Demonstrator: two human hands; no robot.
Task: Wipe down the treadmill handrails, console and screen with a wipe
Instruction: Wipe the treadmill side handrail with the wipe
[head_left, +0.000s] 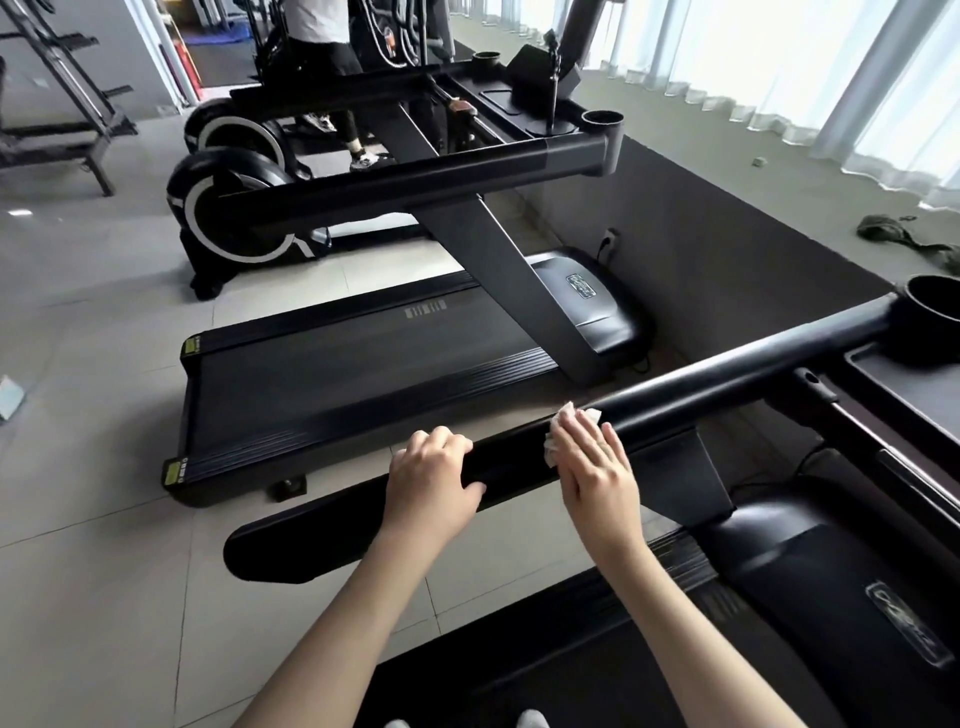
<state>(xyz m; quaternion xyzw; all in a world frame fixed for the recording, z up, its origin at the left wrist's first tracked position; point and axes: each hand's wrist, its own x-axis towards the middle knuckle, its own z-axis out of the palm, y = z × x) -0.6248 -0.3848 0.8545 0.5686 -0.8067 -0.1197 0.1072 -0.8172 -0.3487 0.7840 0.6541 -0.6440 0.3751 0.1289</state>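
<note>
The matte black treadmill (831, 561) is lying below both hands. Its long, glossy, rounded handrail (727, 379) is running under them. The left hand (434, 480) is curling round the handrail, gripping it. Just beside it, the right hand (597, 467) is pressing flat, fingers straight, on a crumpled white wipe (582, 415) lying between palm and handrail.

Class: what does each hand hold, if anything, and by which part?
The left hand grips the handrail toward its free end, fingers curled over the top. The right hand grips nothing: flat fingers press the wipe against the handrail.
</note>
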